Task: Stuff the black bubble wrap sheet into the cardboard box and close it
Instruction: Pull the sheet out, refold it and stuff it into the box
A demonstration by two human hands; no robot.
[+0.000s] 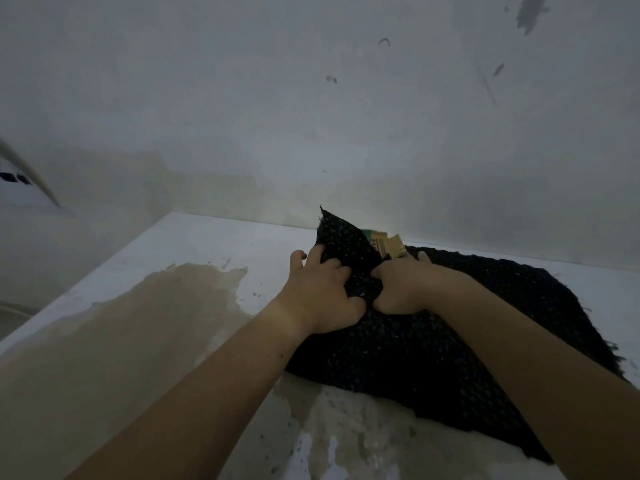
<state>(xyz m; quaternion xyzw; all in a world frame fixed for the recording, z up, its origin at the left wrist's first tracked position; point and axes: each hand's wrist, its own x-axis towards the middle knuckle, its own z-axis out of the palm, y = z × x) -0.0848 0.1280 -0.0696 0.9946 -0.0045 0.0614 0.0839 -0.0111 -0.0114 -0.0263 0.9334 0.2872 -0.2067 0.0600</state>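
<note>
A large black bubble wrap sheet [408, 358] is spread and bunched over the worn table top, covering most of the cardboard box. Only a small brown corner of the cardboard box [389, 247], with a green printed label, pokes out behind the sheet. My left hand [322, 292] grips a raised fold of the sheet, fingers curled into it. Right beside it, my right hand [401, 289] also clutches the bunched wrap at the box's opening. One corner of the sheet stands up above my left hand.
The white table [194, 251] has a big patch of peeled, tan surface [145, 327] at the left and front. A stained white wall [311, 116] rises directly behind the table. A white object [20, 192] sits at the far left edge.
</note>
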